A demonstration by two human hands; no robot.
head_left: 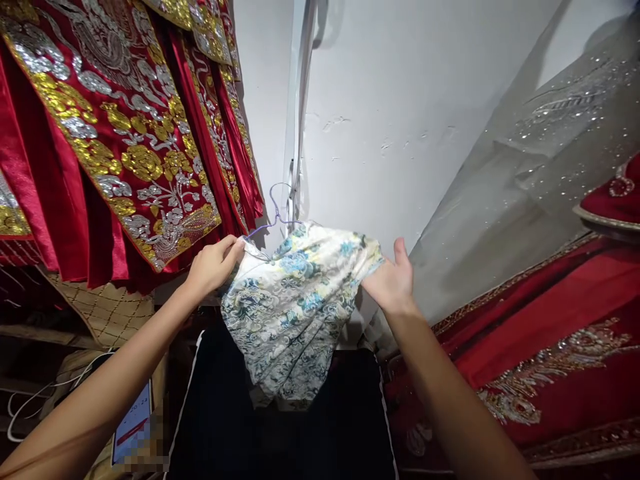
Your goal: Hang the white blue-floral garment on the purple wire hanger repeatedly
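Observation:
A white garment with a blue and yellow floral print (pixel 295 307) hangs on a thin blue wire hanger (pixel 276 212), held up in front of a white wall. My left hand (pixel 214 265) is closed on the garment's left shoulder, at the hanger's end. My right hand (pixel 393 280) grips the garment's right shoulder from underneath, thumb up, fingers hidden in the cloth. The fabric droops between the two hands.
Red robes with gold and silver embroidery (pixel 125 133) hang at the upper left. More red embroidered cloth (pixel 550 347) and a grey sequinned veil (pixel 540 160) fill the right. A phone (pixel 133 423) and white cables lie at the lower left. Black clothing (pixel 280 427) is below.

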